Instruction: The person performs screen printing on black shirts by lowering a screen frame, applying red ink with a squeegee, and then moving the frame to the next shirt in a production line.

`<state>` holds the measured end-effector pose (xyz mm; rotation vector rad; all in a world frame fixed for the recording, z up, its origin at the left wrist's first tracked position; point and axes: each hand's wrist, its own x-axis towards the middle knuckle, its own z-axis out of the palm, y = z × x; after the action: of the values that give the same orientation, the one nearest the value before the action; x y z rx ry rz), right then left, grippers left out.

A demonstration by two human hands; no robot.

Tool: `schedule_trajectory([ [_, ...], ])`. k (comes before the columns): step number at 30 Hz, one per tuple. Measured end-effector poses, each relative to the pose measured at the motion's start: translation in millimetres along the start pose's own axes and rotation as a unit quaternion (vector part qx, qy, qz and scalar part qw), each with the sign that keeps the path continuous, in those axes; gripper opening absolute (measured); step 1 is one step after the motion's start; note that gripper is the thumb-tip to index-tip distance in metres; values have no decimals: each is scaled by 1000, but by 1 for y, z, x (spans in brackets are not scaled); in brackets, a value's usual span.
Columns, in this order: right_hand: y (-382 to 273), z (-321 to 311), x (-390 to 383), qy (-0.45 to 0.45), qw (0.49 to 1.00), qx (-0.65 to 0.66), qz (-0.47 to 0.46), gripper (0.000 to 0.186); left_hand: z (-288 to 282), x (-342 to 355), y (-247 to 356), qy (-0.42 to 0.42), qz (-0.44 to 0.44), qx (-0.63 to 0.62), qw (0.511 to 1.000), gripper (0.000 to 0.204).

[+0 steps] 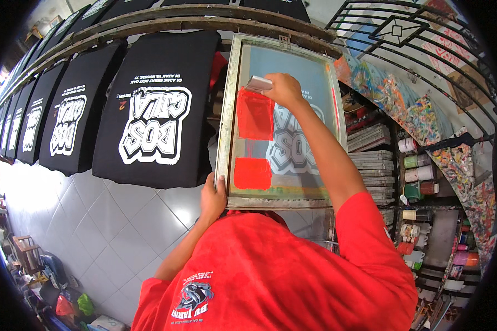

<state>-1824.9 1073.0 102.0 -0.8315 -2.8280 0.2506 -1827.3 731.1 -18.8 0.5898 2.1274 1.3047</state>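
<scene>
Right hand (283, 91) closed on the squeegee (258, 84), 2 red ink patches (255, 113) on this side of it; left hand (212, 196) curled around the screen frame (225, 138), black shirts (154, 71) to its left.

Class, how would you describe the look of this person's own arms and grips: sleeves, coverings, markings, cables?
The left arm and right arm emerge bare from the short sleeves of a red T-shirt; the right sleeve ends above the elbow. The left grip and right grip are ordinary human hands, without gloves. No watch, bracelet or cable shows.
</scene>
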Motion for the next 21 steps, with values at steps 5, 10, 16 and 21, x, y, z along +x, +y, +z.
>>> schedule_trajectory([
  [5, -40, -18, -67, 63, 997, 37, 14, 21, 1, 0, -6, 16, 21, -2, 1000, 39],
  [10, -78, 3, -176, 104, 993, 41, -31, 25, 4, 0, -10, 26, 36, -9, 999, 33],
  [16, -114, 53, -275, 108, 992, 47, -38, 34, 7, 3, -16, 18, 43, -39, 998, 33],
  [21, -121, 57, -298, 71, 992, 92, -48, 54, 6, 3, -14, 19, 40, -15, 999, 34],
])
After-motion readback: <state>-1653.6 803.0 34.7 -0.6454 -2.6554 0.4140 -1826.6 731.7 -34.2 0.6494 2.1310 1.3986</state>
